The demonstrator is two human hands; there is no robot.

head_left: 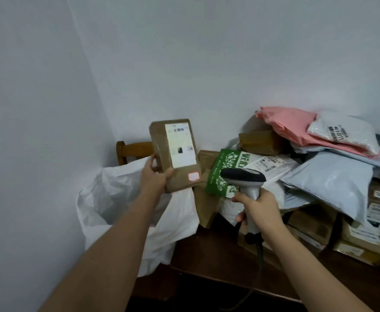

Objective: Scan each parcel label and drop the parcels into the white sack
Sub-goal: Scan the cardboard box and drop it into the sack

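Right hand point(260, 209): at 5 o'clock of centre, fingers wrapped round the pale grey handle of a corded handheld barcode scanner point(246, 183); dark head turned toward 10 o'clock, evidently to face the label.
Left hand point(154, 176): at 7 o'clock of centre, clamped on the lower left edge of a brown paper-wrapped rectangular parcel point(176, 154), thumb across the front; held upright and clear of everything, probably to show its face to the scanner.
Label: white printed shipping label point(181, 145) on the parcel's front, unobstructed, angled toward the scanner head; small pink sticker below it.
Sack: crumpled white plastic sack point(117, 199) directly beneath and behind the held parcel, at 8 o'clock, mouth open; placed for a short drop, by judgement.
Table: dark wooden table point(218, 255), edge beside the sack.
Backlog: heap of cardboard boxes and poly mailers point(319, 176) at 3 o'clock on the table, green-printed, grey, pink among them; judged unscanned.
Far: wooden chair back point(130, 152) behind the sack.
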